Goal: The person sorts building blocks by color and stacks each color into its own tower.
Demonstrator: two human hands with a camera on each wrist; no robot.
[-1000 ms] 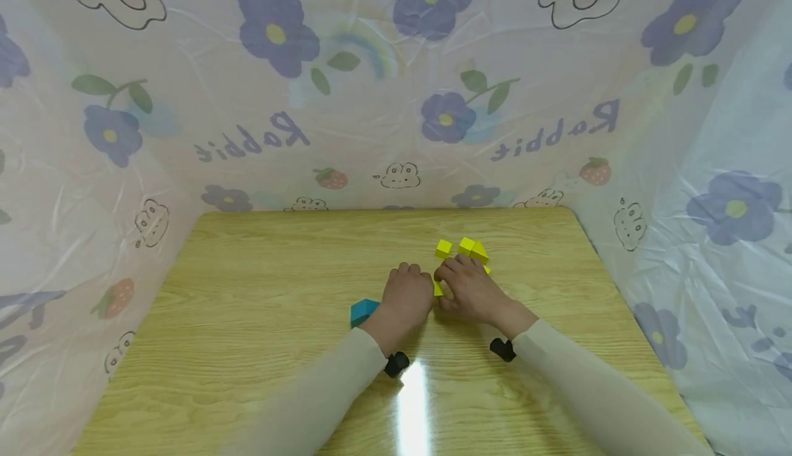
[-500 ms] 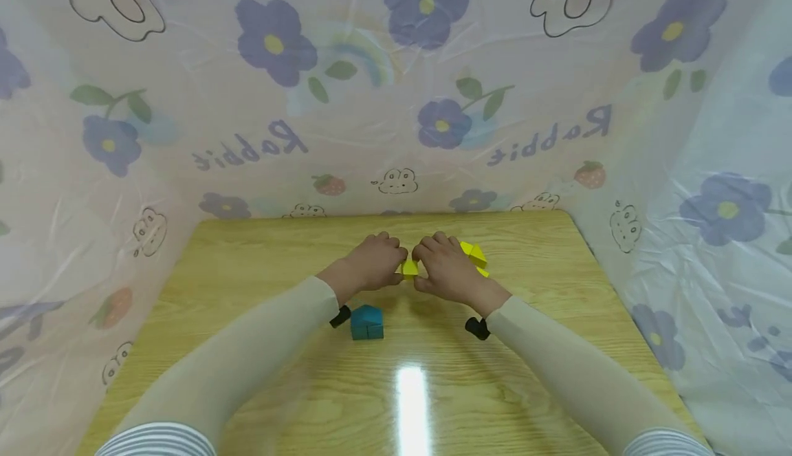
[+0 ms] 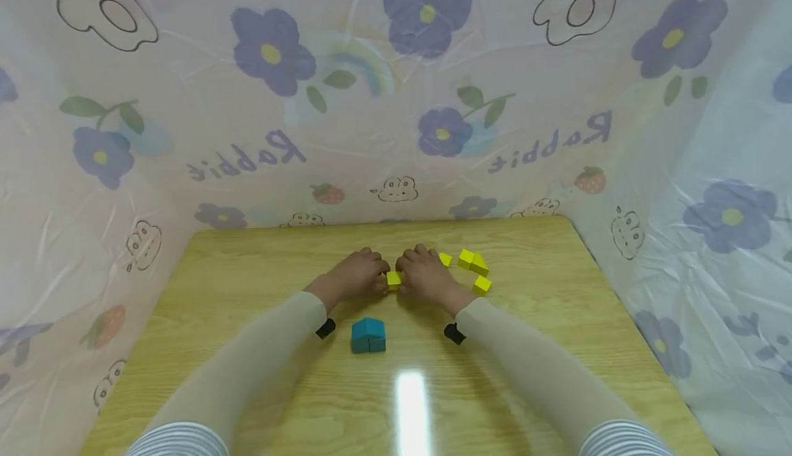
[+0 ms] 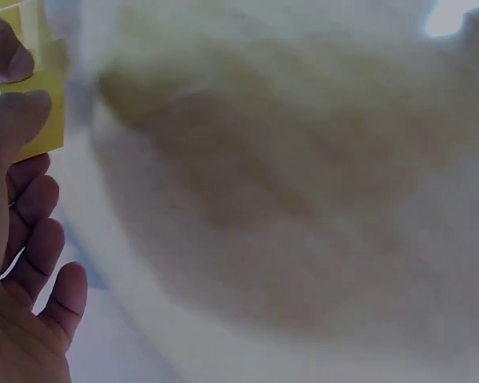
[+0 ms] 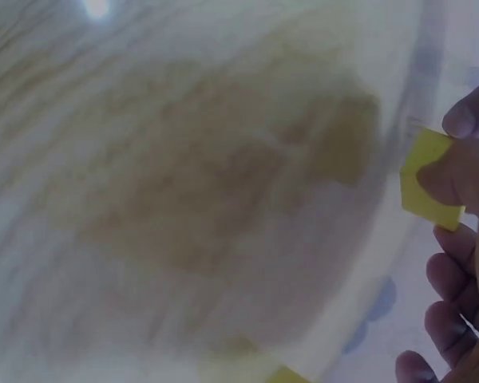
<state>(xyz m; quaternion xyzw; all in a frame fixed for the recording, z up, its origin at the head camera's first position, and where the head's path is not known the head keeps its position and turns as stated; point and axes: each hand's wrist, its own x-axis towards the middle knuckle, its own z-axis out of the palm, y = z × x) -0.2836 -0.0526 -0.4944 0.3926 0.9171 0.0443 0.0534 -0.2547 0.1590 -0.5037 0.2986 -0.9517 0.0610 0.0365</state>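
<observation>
A yellow block [image 3: 394, 279] lies between my two hands, toward the back of the wooden table. My left hand [image 3: 359, 275] pinches it from the left; in the left wrist view the thumb [image 4: 32, 112] lies across the yellow face [image 4: 52, 132]. From the other side my right hand [image 3: 427, 277] pinches it, its thumb [image 5: 443, 175] over the yellow surface [image 5: 419, 199] in the right wrist view. The far side of the block is hidden by fingers. Nearer the camera, several blue blocks [image 3: 368, 335] stand together in a house-like shape with a peaked top.
Right of my right hand lie a partly covered yellow block [image 3: 445, 259], a yellow cube [image 3: 467, 258] against a yellow triangular block [image 3: 479, 264], and another yellow cube [image 3: 482, 285]. A patterned curtain [image 3: 346, 139] rises beyond the table's [image 3: 247, 270] back edge.
Both hands have moved left with the yellow block held between them, from beside the other yellow blocks to behind the blue ones. The blue blocks and right-hand yellow blocks have come into fuller view.
</observation>
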